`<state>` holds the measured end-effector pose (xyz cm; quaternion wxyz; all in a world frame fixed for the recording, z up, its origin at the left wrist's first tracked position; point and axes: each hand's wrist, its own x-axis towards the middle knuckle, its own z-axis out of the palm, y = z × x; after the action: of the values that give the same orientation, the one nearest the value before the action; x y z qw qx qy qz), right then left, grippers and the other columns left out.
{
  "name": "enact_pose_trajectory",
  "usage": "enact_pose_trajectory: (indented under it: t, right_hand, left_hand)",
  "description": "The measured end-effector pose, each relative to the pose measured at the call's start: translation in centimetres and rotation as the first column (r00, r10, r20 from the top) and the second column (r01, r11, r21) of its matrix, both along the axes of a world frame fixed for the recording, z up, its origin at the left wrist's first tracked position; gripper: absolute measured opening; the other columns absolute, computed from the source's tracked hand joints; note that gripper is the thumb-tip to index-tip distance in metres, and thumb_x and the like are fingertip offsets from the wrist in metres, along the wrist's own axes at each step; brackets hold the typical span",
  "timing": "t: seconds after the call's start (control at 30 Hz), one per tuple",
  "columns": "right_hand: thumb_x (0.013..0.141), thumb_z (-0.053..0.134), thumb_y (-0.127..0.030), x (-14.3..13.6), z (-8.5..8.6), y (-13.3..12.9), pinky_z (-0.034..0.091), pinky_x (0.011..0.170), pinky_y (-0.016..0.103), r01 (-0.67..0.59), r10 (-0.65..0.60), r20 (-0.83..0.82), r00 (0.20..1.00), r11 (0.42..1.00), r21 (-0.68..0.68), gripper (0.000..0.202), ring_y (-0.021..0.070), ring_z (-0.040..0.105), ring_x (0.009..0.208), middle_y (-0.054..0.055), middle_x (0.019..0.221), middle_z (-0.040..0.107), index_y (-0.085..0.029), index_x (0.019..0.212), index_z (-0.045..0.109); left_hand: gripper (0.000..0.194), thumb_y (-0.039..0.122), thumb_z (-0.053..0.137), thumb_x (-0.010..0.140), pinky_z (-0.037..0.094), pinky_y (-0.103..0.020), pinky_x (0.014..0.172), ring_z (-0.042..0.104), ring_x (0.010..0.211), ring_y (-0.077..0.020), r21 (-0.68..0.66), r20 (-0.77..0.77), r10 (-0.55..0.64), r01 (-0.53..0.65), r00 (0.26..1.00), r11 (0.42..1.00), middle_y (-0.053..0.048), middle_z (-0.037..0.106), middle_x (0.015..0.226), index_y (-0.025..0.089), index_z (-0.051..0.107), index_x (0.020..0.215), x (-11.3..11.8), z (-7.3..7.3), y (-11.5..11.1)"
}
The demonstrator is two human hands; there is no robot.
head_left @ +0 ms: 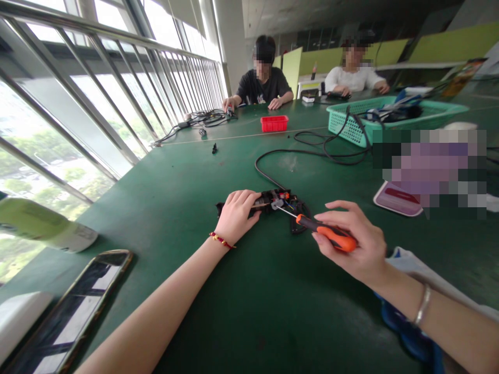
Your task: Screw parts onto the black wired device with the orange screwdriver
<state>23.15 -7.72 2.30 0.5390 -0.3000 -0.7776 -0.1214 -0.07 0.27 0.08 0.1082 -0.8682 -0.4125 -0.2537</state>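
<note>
On the green table lies a black corded device [268,200] with its casing opened, showing wires and an orange-red part inside; its exact kind I cannot make out. My left hand [238,210] is closed over the device's left end and presses it to the table. Between the thumb and fingers of my right hand [356,241] is an orange and black screwdriver [331,234]. Its metal shaft points left, and the tip meets a grey part in the opened casing. A black cable [273,151] runs from the device towards the back right.
A turquoise basket [351,127] holding cables and tools stands at the back right, with a red tray [274,123] left of it. A phone [86,306] and a green bottle [42,226] are at left. Two people [265,78] sit across the table.
</note>
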Motion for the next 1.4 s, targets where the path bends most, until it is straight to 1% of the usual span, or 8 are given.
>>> enact_pose_trajectory:
  t: [0.1, 0.2, 0.47, 0.7, 0.93, 1.17, 1.33, 1.4]
  right_hand:
    - [0.067, 0.068, -0.013, 0.2, -0.6, 0.1, 0.056, 0.071, 0.042, -0.006, 0.005, -0.101, 0.995, 1.0, -0.01, 0.046, 0.0234, 0.062, 0.083, 0.006, 0.086, 0.064, -0.022, 0.11, 0.052]
    - [0.066, 0.068, -0.011, 0.3, -1.2, 0.3, 0.055, 0.073, 0.043, -0.042, 0.031, -0.161, 0.986, 0.997, -0.06, 0.05, 0.0239, 0.062, 0.086, 0.007, 0.092, 0.063, -0.023, 0.112, 0.052]
    - [0.07, 0.065, -0.015, 0.0, -0.1, 0.0, 0.056, 0.071, 0.042, -0.005, 0.005, 0.008, 1.0, 1.0, -0.008, 0.032, 0.0213, 0.062, 0.075, 0.003, 0.076, 0.065, -0.021, 0.1, 0.055]
    - [0.068, 0.066, -0.013, 0.2, -1.1, 0.3, 0.056, 0.07, 0.041, -0.023, 0.01, -0.176, 0.984, 0.997, -0.073, 0.045, 0.0231, 0.062, 0.083, 0.007, 0.09, 0.063, -0.023, 0.11, 0.052]
    - [0.071, 0.066, -0.016, 0.1, -0.2, 0.0, 0.055, 0.073, 0.044, -0.014, 0.014, 0.01, 1.0, 1.0, -0.016, 0.032, 0.0202, 0.061, 0.072, 0.002, 0.073, 0.063, -0.021, 0.101, 0.055]
    - [0.065, 0.068, -0.01, 0.3, -1.2, 0.3, 0.055, 0.073, 0.043, -0.043, 0.036, -0.161, 0.986, 0.998, -0.04, 0.05, 0.0238, 0.061, 0.085, 0.008, 0.09, 0.063, -0.021, 0.112, 0.052]
    - [0.07, 0.066, -0.014, 0.1, -0.2, 0.0, 0.054, 0.074, 0.044, -0.021, 0.021, -0.007, 1.0, 1.0, -0.01, 0.033, 0.0173, 0.059, 0.065, 0.002, 0.075, 0.064, -0.02, 0.1, 0.054]
    - [0.071, 0.065, -0.015, 0.0, 0.0, 0.0, 0.055, 0.073, 0.043, -0.01, 0.01, 0.025, 1.0, 1.0, -0.012, 0.029, 0.0173, 0.06, 0.064, 0.001, 0.074, 0.064, -0.021, 0.098, 0.054]
  left_hand:
    - [0.033, 0.02, 0.054, 0.08, 0.04, -0.036, 0.093, 0.053, 0.101, -0.0217, -0.004, -0.002, -0.002, 0.002, 1.0, 1.0, -0.006, 0.06, 0.107, 0.017, 0.052, 0.112, 0.0, 0.0, 0.0]
    - [0.032, 0.021, 0.054, 0.08, 0.04, -0.036, 0.092, 0.053, 0.101, -0.0218, -0.004, -0.002, -0.002, 0.002, 1.0, 1.0, -0.006, 0.06, 0.106, 0.018, 0.052, 0.112, -0.1, 0.0, 0.0]
    - [0.032, 0.02, 0.055, 0.079, 0.041, -0.035, 0.092, 0.053, 0.101, -0.0213, -0.001, 0.001, -0.001, 0.001, 1.0, 1.0, -0.006, 0.061, 0.106, 0.016, 0.053, 0.112, 0.1, 0.1, 0.0]
    - [0.032, 0.021, 0.054, 0.079, 0.04, -0.036, 0.093, 0.053, 0.102, -0.0217, -0.008, -0.001, 0.006, -0.006, 1.0, 1.0, -0.006, 0.061, 0.107, 0.017, 0.053, 0.111, 0.0, 0.0, 0.1]
    - [0.032, 0.021, 0.055, 0.08, 0.04, -0.035, 0.093, 0.053, 0.101, -0.0213, -0.005, -0.001, -0.001, 0.001, 1.0, 1.0, -0.006, 0.06, 0.107, 0.017, 0.053, 0.112, -0.1, 0.0, 0.1]
    - [0.032, 0.021, 0.055, 0.079, 0.041, -0.036, 0.092, 0.053, 0.101, -0.0217, -0.011, 0.001, -0.003, 0.003, 1.0, 1.0, -0.006, 0.06, 0.106, 0.018, 0.053, 0.111, 0.0, 0.0, 0.0]
    - [0.032, 0.02, 0.055, 0.079, 0.041, -0.036, 0.092, 0.053, 0.101, -0.0213, -0.005, 0.006, -0.001, 0.001, 1.0, 1.0, -0.006, 0.061, 0.106, 0.016, 0.053, 0.111, 0.0, 0.0, 0.0]
    - [0.031, 0.02, 0.055, 0.079, 0.041, -0.036, 0.092, 0.053, 0.1, -0.021, -0.005, 0.004, -0.003, 0.003, 1.0, 1.0, -0.006, 0.061, 0.106, 0.017, 0.053, 0.111, 0.0, 0.0, 0.0]
